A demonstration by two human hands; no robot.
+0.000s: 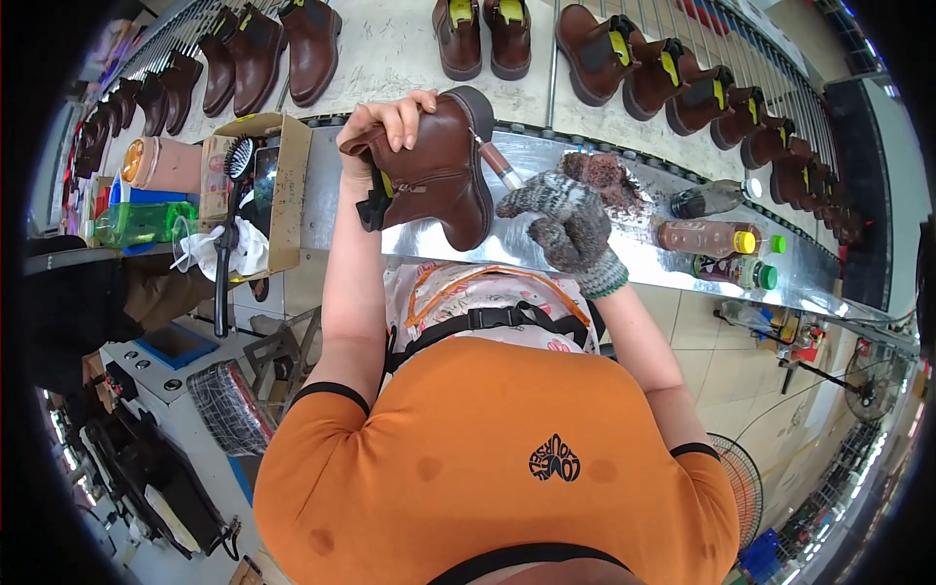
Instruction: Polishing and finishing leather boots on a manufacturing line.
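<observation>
Work looks midway, judging by the rows: nearest, the left hand (388,122) has its bare fingers closed over the top of a brown boot (439,166), held upright above the near edge of the metal table (546,253); the right hand (565,219), in a grey knitted glove, has its fingers curled round a small brown-tipped applicator (497,164) that touches the boot's side; beside it lie a dark stained cloth (609,175) and bottles (717,237); farther off, many like boots (468,34) stand on the rack; which are finished cannot be told; the boot's far side is hidden, and the applicator's tip is hard to make out.
</observation>
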